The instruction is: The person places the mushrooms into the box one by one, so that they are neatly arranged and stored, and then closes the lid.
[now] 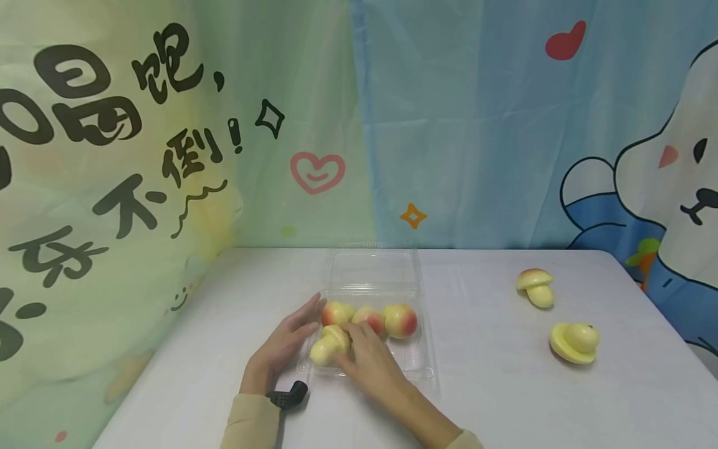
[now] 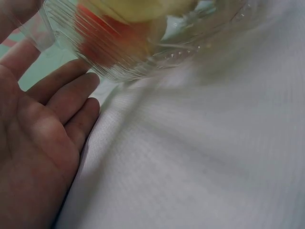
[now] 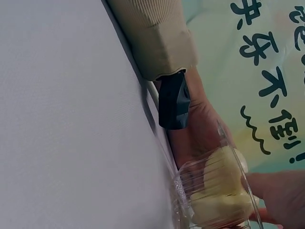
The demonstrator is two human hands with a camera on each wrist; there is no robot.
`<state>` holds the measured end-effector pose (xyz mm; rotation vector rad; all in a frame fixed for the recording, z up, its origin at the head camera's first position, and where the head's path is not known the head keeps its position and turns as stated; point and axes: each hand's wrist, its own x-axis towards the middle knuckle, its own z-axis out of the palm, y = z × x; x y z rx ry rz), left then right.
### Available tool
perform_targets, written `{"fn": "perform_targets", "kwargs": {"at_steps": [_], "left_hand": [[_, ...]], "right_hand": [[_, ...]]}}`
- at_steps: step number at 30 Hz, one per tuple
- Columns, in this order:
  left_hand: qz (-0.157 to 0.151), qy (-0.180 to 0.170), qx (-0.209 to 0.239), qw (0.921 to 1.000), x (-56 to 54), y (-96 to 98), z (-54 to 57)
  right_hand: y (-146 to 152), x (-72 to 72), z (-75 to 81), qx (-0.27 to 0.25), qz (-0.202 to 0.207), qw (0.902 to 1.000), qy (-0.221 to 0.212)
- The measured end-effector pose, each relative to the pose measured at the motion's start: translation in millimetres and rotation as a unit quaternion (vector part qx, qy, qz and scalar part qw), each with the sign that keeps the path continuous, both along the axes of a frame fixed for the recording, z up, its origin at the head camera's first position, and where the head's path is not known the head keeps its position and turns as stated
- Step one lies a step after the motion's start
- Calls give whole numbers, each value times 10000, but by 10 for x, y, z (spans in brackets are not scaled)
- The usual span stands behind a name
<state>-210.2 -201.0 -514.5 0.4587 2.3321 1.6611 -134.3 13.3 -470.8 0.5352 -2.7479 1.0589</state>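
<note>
A clear plastic clamshell box (image 1: 412, 358) lies with its lid raised at the back. Along the box's left side rests my left hand (image 1: 283, 343), fingers extended; its palm shows beside the ribbed wall in the left wrist view. My right hand (image 1: 373, 362) reaches into the front left of the box and pinches a yellow toy mushroom (image 1: 324, 349) between thumb and fingers. Behind it sit three more yellow-and-red pieces, a left one (image 1: 333, 313), a middle one (image 1: 370, 318) partly behind my fingers, and a right one (image 1: 401, 321). Through the wall, the right wrist view shows the pinched mushroom (image 3: 221, 186).
To the right on the white table (image 1: 493, 386) lie two more toy mushrooms, one on its side (image 1: 536, 288) and one stem up (image 1: 574, 343). A black wrist device (image 1: 288, 396) sits at my left sleeve. A printed curtain (image 1: 449, 125) hangs behind the table.
</note>
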Motion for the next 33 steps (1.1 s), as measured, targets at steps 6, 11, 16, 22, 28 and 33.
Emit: {"fn": "perform_targets", "kwargs": {"at_steps": [6, 11, 16, 22, 28, 33], "left_hand": [[85, -79, 0, 9999, 10, 3, 3], [46, -81, -1, 10000, 13, 3, 34], [3, -34, 15, 10000, -6, -5, 24], [28, 42, -35, 10000, -2, 2, 24], [-49, 25, 103, 9999, -4, -4, 24], [14, -82, 86, 9999, -1, 1, 28]], "right_hand": [[-7, -38, -15, -223, -93, 9997, -15], [-14, -55, -14, -397, -263, 9986, -241], [-12, -72, -27, -333, -340, 9988, -71], [2, -99, -40, -299, -405, 9987, 127], [20, -113, -33, -367, -324, 9986, 197], [28, -124, -44, -483, -250, 9984, 132]]}}
